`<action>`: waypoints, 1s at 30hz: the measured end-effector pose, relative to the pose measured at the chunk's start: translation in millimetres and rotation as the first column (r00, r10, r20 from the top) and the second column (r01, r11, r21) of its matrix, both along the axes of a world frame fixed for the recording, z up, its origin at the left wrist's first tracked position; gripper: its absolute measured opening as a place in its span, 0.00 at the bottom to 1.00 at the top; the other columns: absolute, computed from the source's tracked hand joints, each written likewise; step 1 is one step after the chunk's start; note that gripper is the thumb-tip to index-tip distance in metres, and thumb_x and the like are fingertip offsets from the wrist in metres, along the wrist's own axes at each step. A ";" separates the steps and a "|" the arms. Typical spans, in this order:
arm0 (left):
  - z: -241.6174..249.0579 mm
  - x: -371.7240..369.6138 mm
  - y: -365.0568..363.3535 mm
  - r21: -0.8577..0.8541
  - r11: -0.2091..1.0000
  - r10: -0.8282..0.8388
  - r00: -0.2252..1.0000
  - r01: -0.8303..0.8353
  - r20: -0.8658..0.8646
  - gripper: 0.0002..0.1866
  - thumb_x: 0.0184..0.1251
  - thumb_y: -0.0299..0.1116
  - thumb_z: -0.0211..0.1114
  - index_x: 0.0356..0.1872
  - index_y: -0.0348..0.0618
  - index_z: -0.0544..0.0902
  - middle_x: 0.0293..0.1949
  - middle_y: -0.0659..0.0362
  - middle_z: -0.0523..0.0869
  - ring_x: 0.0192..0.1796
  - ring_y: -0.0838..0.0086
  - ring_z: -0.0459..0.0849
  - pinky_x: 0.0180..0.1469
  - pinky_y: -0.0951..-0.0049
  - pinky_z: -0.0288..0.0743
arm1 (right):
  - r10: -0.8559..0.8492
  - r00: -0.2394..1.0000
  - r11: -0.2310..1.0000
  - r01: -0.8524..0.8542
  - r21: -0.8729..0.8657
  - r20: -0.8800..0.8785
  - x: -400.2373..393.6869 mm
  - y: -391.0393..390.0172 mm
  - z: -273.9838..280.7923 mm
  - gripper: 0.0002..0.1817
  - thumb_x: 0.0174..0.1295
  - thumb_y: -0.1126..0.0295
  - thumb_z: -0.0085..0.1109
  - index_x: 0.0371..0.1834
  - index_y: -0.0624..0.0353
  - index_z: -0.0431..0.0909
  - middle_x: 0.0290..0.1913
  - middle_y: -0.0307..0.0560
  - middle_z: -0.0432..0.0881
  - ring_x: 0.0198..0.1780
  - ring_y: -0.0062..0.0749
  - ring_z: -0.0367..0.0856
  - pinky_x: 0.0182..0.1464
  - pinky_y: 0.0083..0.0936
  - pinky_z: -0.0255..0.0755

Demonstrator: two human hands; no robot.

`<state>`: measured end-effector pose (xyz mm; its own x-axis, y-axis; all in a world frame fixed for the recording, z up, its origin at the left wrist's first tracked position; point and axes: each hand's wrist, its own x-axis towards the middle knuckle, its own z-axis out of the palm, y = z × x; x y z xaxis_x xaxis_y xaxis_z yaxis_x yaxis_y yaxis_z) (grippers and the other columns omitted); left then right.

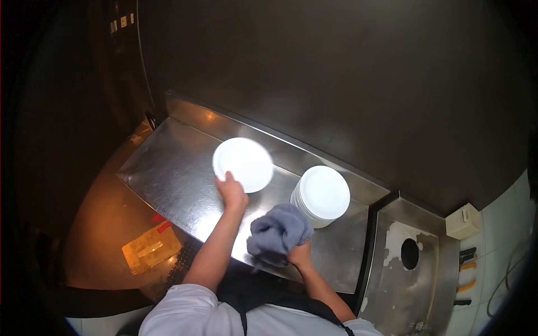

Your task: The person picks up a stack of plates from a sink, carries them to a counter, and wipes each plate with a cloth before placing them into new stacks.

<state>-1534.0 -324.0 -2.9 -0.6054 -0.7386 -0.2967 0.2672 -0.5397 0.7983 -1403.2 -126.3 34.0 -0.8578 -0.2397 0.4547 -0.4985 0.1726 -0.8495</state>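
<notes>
One long steel counter (179, 168) fills the middle of the view, its raised back edge running against a dark wall. To its right sits a lower steel surface (392, 280) with a round hole (410, 253) in it. On the counter's right part stands a stack of white plates (320, 196), near the back edge. Left of the stack, a single white plate (243, 164) is held up over the counter, tilted toward the camera; the left hand (232, 192) grips its lower rim with curled fingers. Below the stack, the right hand (300, 255) is closed around a bunched grey cloth (277, 234), which hangs just in front of the plates.
</notes>
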 end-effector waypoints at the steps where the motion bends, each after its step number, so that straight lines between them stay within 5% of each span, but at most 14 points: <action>1: -5.9 9.2 -10.2 -0.002 0.999 0.043 0.999 -0.043 0.027 0.24 0.78 0.28 0.50 0.70 0.29 0.60 0.65 0.41 0.73 0.63 0.56 0.78 0.63 0.61 0.76 | -0.016 0.995 0.999 0.021 -0.047 0.094 0.3 6.6 -4.7 0.24 0.60 0.68 0.68 0.60 0.62 0.77 0.60 0.49 0.81 0.64 0.37 0.76 0.68 0.34 0.66; 3: -17.7 20.8 -23.1 0.006 0.995 0.101 0.992 -0.102 0.070 0.25 0.77 0.26 0.48 0.71 0.30 0.59 0.67 0.40 0.71 0.67 0.54 0.76 0.67 0.60 0.74 | -0.033 0.956 0.988 0.075 -0.136 0.290 5.9 15.1 -14.7 0.23 0.61 0.69 0.68 0.59 0.62 0.77 0.60 0.48 0.81 0.63 0.36 0.77 0.68 0.34 0.67; 4: -22.5 24.4 -28.9 0.012 0.994 0.111 0.987 -0.113 0.118 0.25 0.77 0.25 0.47 0.71 0.30 0.59 0.67 0.40 0.71 0.67 0.54 0.75 0.67 0.60 0.73 | -0.062 0.962 0.997 0.070 -0.018 0.266 4.4 20.9 -16.9 0.23 0.61 0.71 0.68 0.60 0.62 0.77 0.61 0.47 0.80 0.62 0.36 0.77 0.68 0.34 0.67; 9: -43.3 21.2 -29.8 -0.034 0.985 0.170 0.958 -0.167 0.233 0.27 0.76 0.29 0.49 0.71 0.27 0.58 0.69 0.39 0.69 0.68 0.52 0.74 0.71 0.61 0.68 | 0.040 0.910 0.979 0.048 -0.200 0.413 10.1 19.8 -41.8 0.26 0.60 0.74 0.68 0.63 0.62 0.75 0.60 0.46 0.80 0.62 0.34 0.77 0.67 0.33 0.68; 14: -51.1 11.2 -28.3 -0.390 0.918 0.116 0.893 0.070 0.434 0.26 0.73 0.30 0.54 0.69 0.27 0.65 0.66 0.35 0.70 0.67 0.45 0.72 0.68 0.57 0.67 | 0.073 0.866 0.942 0.103 -0.318 0.494 26.9 10.9 -20.6 0.27 0.60 0.77 0.66 0.65 0.62 0.73 0.60 0.47 0.79 0.61 0.34 0.76 0.66 0.33 0.69; 17: -51.1 -6.1 -24.5 -0.472 0.848 0.170 0.719 0.242 0.674 0.27 0.74 0.32 0.56 0.70 0.34 0.65 0.67 0.40 0.68 0.69 0.46 0.68 0.70 0.52 0.62 | 0.057 0.843 0.935 0.143 -0.326 0.534 29.2 17.5 -26.0 0.27 0.61 0.78 0.66 0.65 0.63 0.72 0.61 0.47 0.79 0.61 0.34 0.76 0.65 0.33 0.70; 22: -51.3 -33.4 -12.5 -0.441 0.866 0.221 0.613 0.234 0.759 0.30 0.73 0.37 0.59 0.74 0.49 0.64 0.74 0.50 0.59 0.74 0.53 0.57 0.72 0.49 0.51 | 0.009 0.819 0.953 0.167 -0.253 0.573 39.8 41.8 -35.3 0.28 0.65 0.71 0.65 0.68 0.60 0.70 0.65 0.46 0.75 0.65 0.33 0.74 0.67 0.33 0.68; 25: -58.9 -38.6 -9.1 -0.478 0.845 0.267 0.588 0.238 0.764 0.31 0.73 0.38 0.60 0.75 0.50 0.63 0.75 0.52 0.56 0.75 0.55 0.53 0.73 0.51 0.48 | -0.008 0.716 0.852 0.371 -0.370 0.698 45.0 44.6 -13.2 0.27 0.67 0.66 0.63 0.68 0.60 0.70 0.65 0.46 0.75 0.64 0.33 0.74 0.66 0.33 0.70; 28: -62.5 -39.9 -11.6 -0.483 0.833 0.275 0.556 0.271 0.785 0.35 0.72 0.39 0.61 0.76 0.45 0.59 0.75 0.51 0.54 0.76 0.55 0.52 0.73 0.51 0.48 | -0.025 0.746 0.792 0.421 -0.442 0.666 32.3 83.8 -58.1 0.27 0.68 0.63 0.62 0.68 0.60 0.70 0.64 0.46 0.75 0.62 0.33 0.75 0.65 0.33 0.70; 30: -59.4 -41.0 -7.8 -0.482 0.824 0.272 0.539 0.296 0.797 0.38 0.72 0.40 0.62 0.77 0.40 0.55 0.76 0.49 0.52 0.76 0.54 0.52 0.73 0.51 0.47 | -0.242 0.856 0.862 0.406 -0.304 0.457 17.6 113.0 -53.5 0.28 0.68 0.63 0.62 0.68 0.61 0.69 0.63 0.46 0.75 0.62 0.32 0.75 0.64 0.33 0.70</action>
